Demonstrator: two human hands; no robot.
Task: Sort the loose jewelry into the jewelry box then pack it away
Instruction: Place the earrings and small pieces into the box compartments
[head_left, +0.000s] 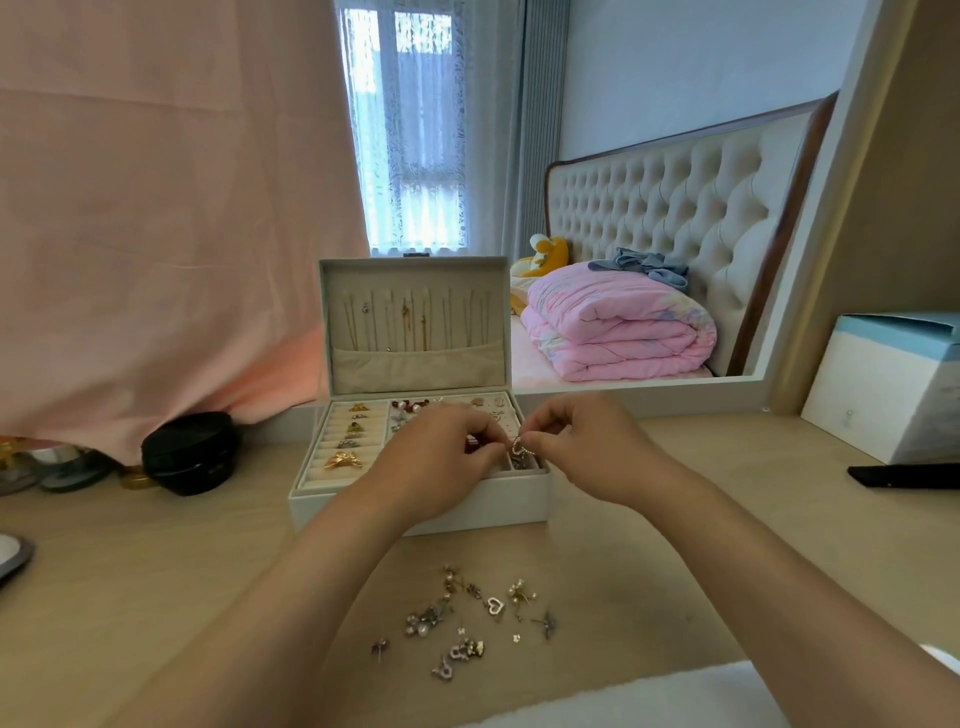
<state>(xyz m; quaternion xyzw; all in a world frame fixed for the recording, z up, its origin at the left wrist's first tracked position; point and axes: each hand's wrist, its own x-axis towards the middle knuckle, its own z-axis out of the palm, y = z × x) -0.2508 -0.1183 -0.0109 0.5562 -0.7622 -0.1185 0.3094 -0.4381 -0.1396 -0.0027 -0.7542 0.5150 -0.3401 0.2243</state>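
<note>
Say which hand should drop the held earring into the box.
Likely right: the right hand pinches the earring over the right-front compartment of the jewelry box; the left hand pinches it from mid-box.

1. A pale wooden table (727, 545) fills the near view.
2. A round black case (189, 452) sits on the table at the left, just under the hem of a pink cloth (156, 234) that hangs across the left side.
3. A white and light-blue carton (883, 395) stands at the far right, and a flat black object (904, 475) lies just in front of it.
4. A window (410, 130) with a lace sheer shows beside a grey curtain (540, 130).
5. A cream tufted headboard (665, 208) rises behind a folded pink quilt (613, 332). A blue-grey garment (649, 267) lies on the quilt, with a yellow plush toy (545, 254) near it.
6. White fabric (675, 696) crosses the bottom edge.
</note>
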